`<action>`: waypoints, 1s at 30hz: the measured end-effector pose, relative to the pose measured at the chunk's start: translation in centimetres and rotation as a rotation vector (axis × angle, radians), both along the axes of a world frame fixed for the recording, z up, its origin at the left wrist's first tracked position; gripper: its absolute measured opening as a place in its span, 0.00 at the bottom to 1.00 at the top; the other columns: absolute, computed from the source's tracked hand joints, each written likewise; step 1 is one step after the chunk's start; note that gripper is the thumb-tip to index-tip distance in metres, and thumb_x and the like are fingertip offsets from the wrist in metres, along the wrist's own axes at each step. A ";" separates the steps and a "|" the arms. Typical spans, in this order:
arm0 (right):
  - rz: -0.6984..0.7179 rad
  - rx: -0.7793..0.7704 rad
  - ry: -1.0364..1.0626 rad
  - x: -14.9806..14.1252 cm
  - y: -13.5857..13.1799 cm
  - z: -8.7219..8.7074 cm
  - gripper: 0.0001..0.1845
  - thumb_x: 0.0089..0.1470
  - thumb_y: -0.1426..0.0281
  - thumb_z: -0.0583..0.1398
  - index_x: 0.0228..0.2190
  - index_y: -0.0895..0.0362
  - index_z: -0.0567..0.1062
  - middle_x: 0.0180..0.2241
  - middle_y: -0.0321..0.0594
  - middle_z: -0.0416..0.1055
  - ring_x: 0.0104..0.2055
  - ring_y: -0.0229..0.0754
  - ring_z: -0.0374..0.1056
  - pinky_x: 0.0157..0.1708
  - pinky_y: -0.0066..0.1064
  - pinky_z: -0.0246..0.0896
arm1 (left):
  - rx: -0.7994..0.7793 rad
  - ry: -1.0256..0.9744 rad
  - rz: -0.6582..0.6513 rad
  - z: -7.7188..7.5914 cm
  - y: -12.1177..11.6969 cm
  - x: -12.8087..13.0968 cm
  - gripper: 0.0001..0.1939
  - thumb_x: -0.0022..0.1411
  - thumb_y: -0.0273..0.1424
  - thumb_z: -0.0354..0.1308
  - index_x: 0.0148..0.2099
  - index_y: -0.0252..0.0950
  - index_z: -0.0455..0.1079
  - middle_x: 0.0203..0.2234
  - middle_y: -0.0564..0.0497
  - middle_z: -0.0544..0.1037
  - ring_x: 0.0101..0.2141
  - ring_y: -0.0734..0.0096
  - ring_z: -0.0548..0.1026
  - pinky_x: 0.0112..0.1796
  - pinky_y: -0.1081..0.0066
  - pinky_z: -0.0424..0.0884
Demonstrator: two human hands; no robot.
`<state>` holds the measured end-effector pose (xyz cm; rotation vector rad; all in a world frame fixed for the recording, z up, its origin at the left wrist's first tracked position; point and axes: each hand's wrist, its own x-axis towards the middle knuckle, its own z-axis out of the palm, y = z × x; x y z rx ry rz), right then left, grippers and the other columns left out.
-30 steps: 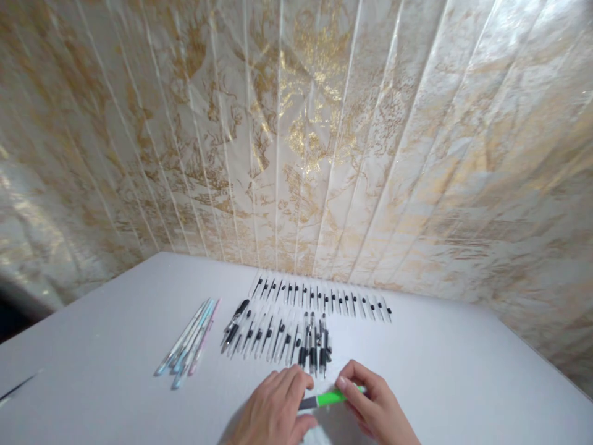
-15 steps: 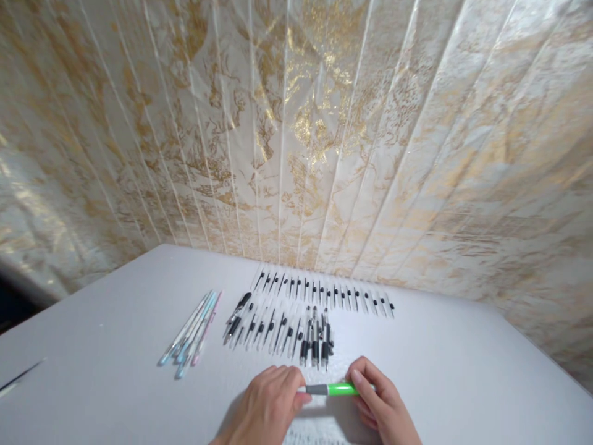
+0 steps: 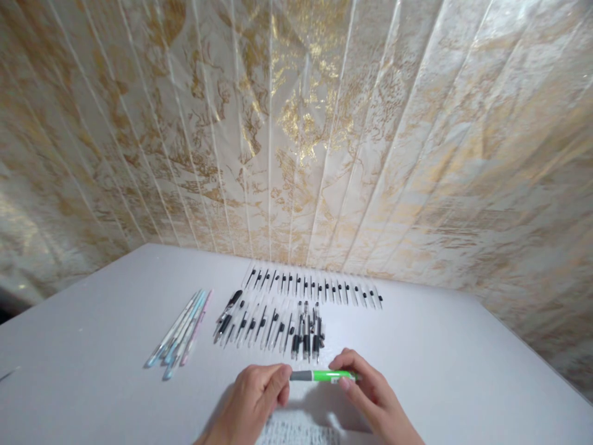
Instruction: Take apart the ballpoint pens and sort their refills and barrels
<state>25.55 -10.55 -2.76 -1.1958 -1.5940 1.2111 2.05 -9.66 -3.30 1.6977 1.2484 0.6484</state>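
A pen with a bright green barrel and a grey grip (image 3: 324,375) lies level between my two hands, above the near part of the table. My left hand (image 3: 252,395) is closed around its grey end, so the tip is hidden. At the green end, my right hand (image 3: 370,389) pinches the barrel between thumb and fingers. A small white label shows on the barrel near my right thumb. Below the pen is a sheet of paper (image 3: 299,434) covered in dark handwriting, cut off by the bottom edge of the view.
Behind my hands lie several black-gripped pens (image 3: 306,337) and a row of clear pens (image 3: 259,324). Farther back runs another row of clear pens (image 3: 319,289). Pastel pens (image 3: 178,337) are bunched at the left. A gold-patterned curtain (image 3: 296,154) hangs behind the white table (image 3: 463,371).
The view has shifted slightly right and more of the written sheet shows. My right thumb and fingers have shifted on the green barrel, exposing the label. My left hand still grips the grey end.
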 end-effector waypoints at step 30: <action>-0.031 -0.156 0.259 -1.9 -0.4 -1.0 0.24 0.53 0.50 0.61 0.44 0.52 0.66 0.31 0.33 0.62 0.24 0.33 0.54 0.23 0.26 0.50 | -0.252 -0.186 -0.189 0.0 -1.3 1.6 0.16 0.68 0.44 0.43 0.39 0.38 0.64 0.19 0.56 0.73 0.19 0.75 0.65 0.24 0.76 0.58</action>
